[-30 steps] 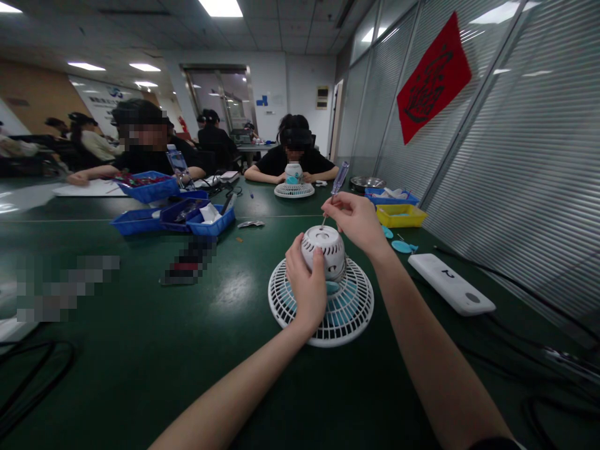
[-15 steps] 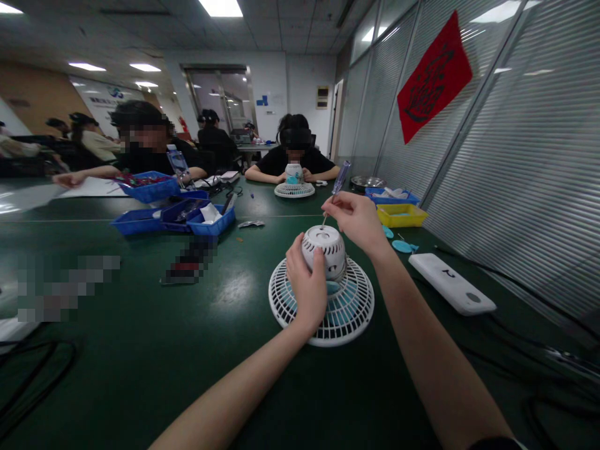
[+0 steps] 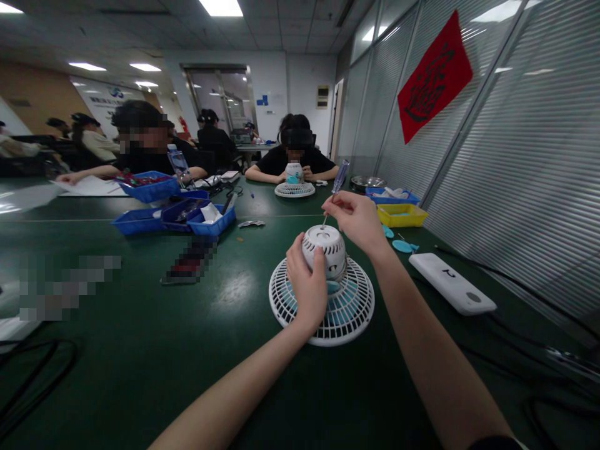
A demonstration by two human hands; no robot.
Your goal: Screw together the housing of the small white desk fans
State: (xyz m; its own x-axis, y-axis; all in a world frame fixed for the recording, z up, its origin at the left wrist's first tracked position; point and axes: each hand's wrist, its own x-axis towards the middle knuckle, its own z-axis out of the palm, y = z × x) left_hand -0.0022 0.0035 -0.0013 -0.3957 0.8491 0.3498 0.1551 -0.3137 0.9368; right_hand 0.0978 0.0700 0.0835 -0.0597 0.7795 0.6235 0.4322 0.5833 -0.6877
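Note:
A white fan (image 3: pixel 323 334) lies face down on the green table, its round grille at the bottom and its motor housing on top. Pale blue blades show through the grille bars. My left hand (image 3: pixel 307 284) is wrapped round the near left side of the housing. My right hand (image 3: pixel 359 219) pinches the shaft of a screwdriver (image 3: pixel 340 177) with a clear purplish handle. The screwdriver leans to the right, and its tip meets the top of the housing at a hole near the far edge. Whether a screw sits there is too small to tell.
Blue bins (image 3: pixel 213 222) with parts stand at the left, a yellow tray (image 3: pixel 402 215) and a blue tray at the right. Light blue pieces (image 3: pixel 403 246) and a white power bank-like block (image 3: pixel 451 283) lie right of the fan. Across the table a person handles another fan (image 3: pixel 294 187).
Both my hands and the fan keep almost the same place. The screwdriver handle has shifted very slightly. At the left, another person's hand has moved a little over the white paper.

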